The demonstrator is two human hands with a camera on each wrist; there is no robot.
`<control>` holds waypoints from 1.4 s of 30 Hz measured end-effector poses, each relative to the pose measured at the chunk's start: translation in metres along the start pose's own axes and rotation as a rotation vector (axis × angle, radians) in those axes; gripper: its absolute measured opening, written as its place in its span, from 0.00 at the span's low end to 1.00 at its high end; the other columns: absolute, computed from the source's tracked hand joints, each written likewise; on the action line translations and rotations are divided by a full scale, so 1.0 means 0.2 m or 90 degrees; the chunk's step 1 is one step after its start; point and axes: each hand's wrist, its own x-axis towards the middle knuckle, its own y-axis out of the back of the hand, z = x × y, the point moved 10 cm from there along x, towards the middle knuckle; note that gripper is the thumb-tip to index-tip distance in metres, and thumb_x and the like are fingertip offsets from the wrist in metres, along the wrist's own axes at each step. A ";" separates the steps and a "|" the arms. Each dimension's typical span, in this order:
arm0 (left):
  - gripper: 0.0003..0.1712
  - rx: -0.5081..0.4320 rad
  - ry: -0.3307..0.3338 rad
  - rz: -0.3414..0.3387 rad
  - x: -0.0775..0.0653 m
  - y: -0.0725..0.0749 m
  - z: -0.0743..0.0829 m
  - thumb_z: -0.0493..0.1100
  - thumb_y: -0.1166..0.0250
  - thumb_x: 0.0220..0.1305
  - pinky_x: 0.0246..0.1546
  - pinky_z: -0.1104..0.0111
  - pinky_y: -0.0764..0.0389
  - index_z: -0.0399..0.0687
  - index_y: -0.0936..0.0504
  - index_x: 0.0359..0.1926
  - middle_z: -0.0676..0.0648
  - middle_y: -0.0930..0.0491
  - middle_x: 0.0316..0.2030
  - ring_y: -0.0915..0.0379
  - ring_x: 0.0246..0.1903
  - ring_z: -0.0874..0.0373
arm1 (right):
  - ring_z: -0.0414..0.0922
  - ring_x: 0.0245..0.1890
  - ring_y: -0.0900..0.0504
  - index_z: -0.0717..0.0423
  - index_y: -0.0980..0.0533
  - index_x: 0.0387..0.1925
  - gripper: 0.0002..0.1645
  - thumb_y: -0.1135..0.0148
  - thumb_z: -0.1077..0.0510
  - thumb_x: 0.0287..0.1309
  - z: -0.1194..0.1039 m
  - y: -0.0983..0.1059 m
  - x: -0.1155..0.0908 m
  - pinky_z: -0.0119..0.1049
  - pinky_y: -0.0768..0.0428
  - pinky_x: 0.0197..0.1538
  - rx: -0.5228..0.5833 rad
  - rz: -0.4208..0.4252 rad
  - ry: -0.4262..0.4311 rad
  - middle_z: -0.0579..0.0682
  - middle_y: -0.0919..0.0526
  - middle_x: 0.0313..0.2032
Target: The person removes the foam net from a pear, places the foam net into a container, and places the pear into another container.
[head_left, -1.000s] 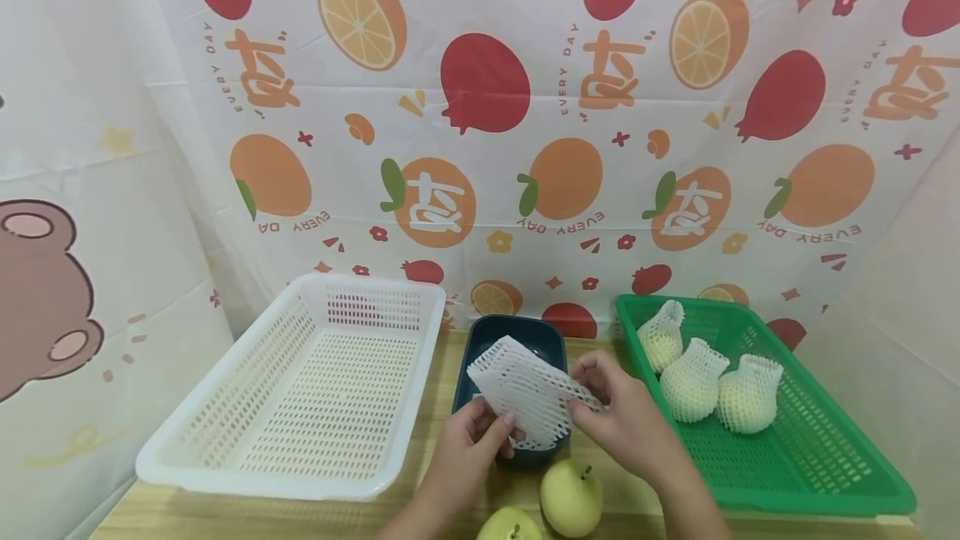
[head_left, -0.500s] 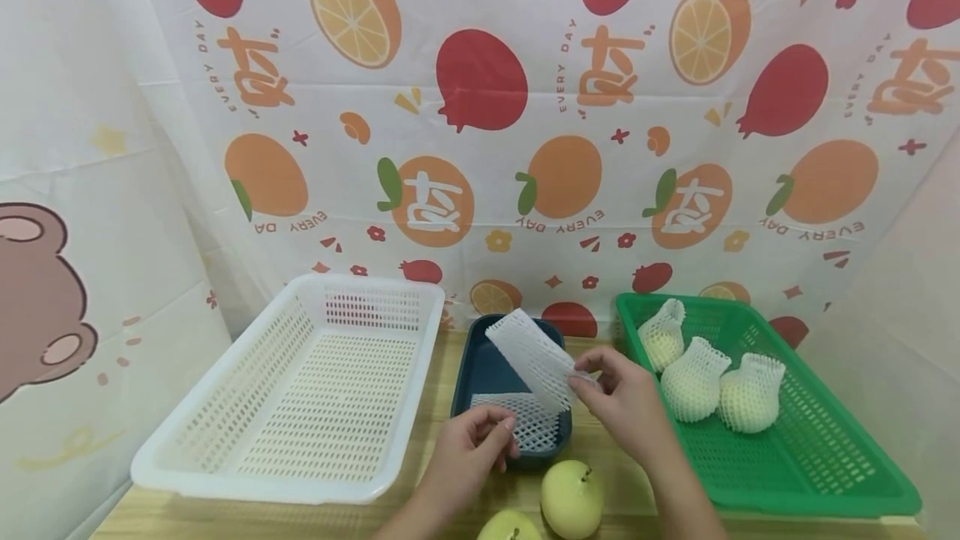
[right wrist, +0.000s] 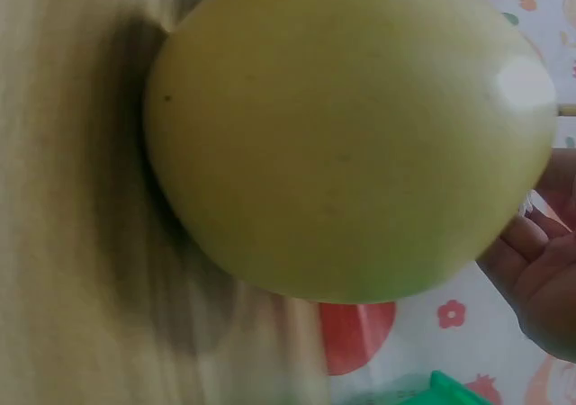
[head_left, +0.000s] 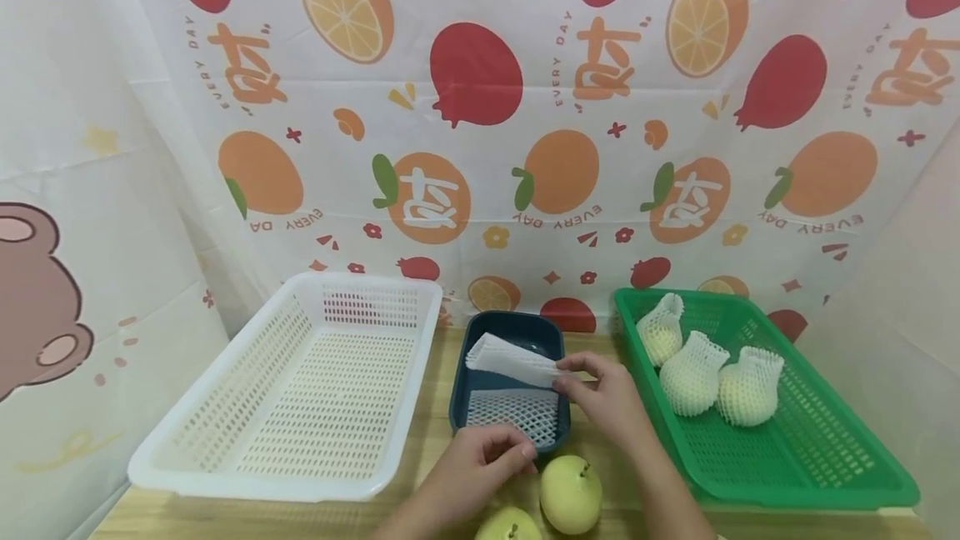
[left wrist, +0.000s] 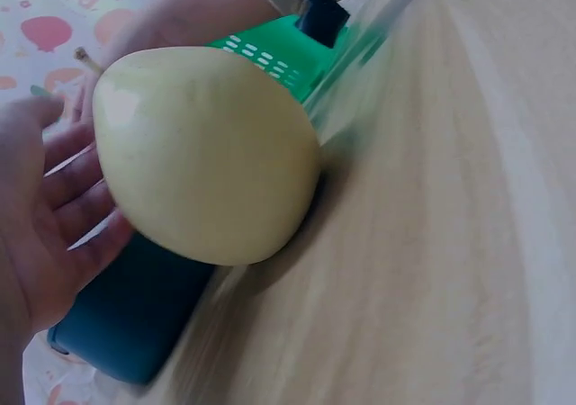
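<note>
My right hand (head_left: 596, 390) pinches one end of a white foam net sleeve (head_left: 510, 361), which slants over the dark blue tray (head_left: 457, 407). A second foam net (head_left: 517, 415) lies flat in the tray's near half. By the tray's front edge is my left hand (head_left: 483, 461), its fingers loosely bent and holding nothing. Just right of it a yellow-green pear (head_left: 571, 497) rests on the table, with another pear (head_left: 510, 526) partly cut off at the bottom edge. One pear (left wrist: 207, 153) looms large in the left wrist view, and a pear (right wrist: 351, 135) hides much of the right hand's work.
At the left stands a white basket (head_left: 285, 486) with slotted walls. A green basket (head_left: 817, 498) at the right holds three net-wrapped pears (head_left: 693, 382). Behind everything hangs a fruit-print cloth (head_left: 480, 190). Wooden table (head_left: 420, 473) shows between the containers.
The right hand has drawn the foam sleeve away from the left hand and lowered it toward the tray. The left hand has let go of it and moved slightly toward the near pears.
</note>
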 end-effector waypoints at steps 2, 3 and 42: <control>0.15 0.005 0.004 -0.058 -0.01 -0.03 0.01 0.49 0.41 0.71 0.41 0.73 0.22 0.45 0.15 0.40 0.50 0.15 0.35 0.23 0.36 0.67 | 0.47 0.46 0.14 0.48 0.17 0.44 0.09 0.34 0.60 0.62 0.01 -0.04 0.00 0.41 0.16 0.48 -0.011 -0.039 0.012 0.50 0.16 0.48; 0.14 0.005 0.006 -0.090 -0.01 -0.05 0.01 0.49 0.41 0.71 0.41 0.73 0.23 0.45 0.14 0.41 0.52 0.15 0.35 0.23 0.37 0.68 | 0.48 0.50 0.16 0.48 0.17 0.45 0.10 0.35 0.60 0.62 0.01 -0.06 0.01 0.42 0.17 0.50 -0.018 -0.063 0.021 0.51 0.16 0.50; 0.27 0.284 -0.029 -0.278 -0.20 -0.09 0.17 0.50 0.26 0.53 0.38 0.76 0.24 0.65 0.23 0.55 0.66 0.24 0.46 0.29 0.40 0.72 | 0.44 0.43 0.22 0.43 0.17 0.38 0.16 0.24 0.47 0.46 -0.11 -0.18 -0.28 0.43 0.22 0.47 -0.203 -0.493 0.054 0.38 0.16 0.38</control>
